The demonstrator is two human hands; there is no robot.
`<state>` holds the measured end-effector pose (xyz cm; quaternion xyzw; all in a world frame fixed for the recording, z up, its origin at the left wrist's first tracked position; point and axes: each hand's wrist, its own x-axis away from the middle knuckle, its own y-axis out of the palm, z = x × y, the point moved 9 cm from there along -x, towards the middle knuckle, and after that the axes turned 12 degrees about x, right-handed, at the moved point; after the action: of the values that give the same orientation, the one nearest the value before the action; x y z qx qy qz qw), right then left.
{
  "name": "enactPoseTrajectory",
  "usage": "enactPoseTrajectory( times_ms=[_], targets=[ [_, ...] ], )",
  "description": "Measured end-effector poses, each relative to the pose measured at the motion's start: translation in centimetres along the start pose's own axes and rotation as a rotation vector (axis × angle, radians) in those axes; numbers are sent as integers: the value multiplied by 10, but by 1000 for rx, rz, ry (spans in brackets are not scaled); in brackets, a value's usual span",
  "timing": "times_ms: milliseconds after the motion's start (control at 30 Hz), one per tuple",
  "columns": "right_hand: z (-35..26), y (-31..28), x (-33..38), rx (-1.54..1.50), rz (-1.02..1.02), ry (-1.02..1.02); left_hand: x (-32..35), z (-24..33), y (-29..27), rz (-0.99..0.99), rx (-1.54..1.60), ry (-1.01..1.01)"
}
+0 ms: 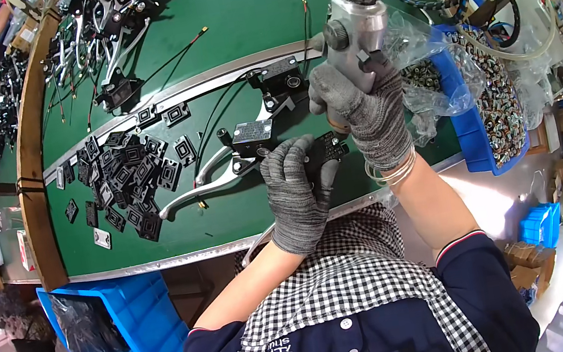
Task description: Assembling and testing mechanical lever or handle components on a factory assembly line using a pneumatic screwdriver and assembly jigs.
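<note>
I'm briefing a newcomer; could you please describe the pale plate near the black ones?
On the green bench, find the black plates heaped left of the left hand. At the heap's near edge lies the pale plate, whitish among black neighbours.

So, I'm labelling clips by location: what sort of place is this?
Likely an assembly workshop: brake-lever assemblies on a green workbench, a silver power driver, and a blue bin of metal fittings.

The levers (220, 183) are silver — the apron (343, 288) checked black and white.
</note>
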<state>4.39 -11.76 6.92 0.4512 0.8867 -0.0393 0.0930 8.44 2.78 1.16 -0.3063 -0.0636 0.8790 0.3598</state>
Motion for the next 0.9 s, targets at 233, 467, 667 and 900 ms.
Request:
enactPoseTrajectory(
  times_ms=[233,467,667,900],
  targets=[
    [-33,10,-7,13,-10,-86,1,2,-2,6,-21,38],
    [-16,11,-1,-83,-30,-8,0,1,-1,-2,-3,39],
    [-21,10,-2,23,9,-47,0,-3,-2,0,9,0],
    [-10,14,-8,-232,-234,38,0,-2,-1,-5,34,15]
  ],
)
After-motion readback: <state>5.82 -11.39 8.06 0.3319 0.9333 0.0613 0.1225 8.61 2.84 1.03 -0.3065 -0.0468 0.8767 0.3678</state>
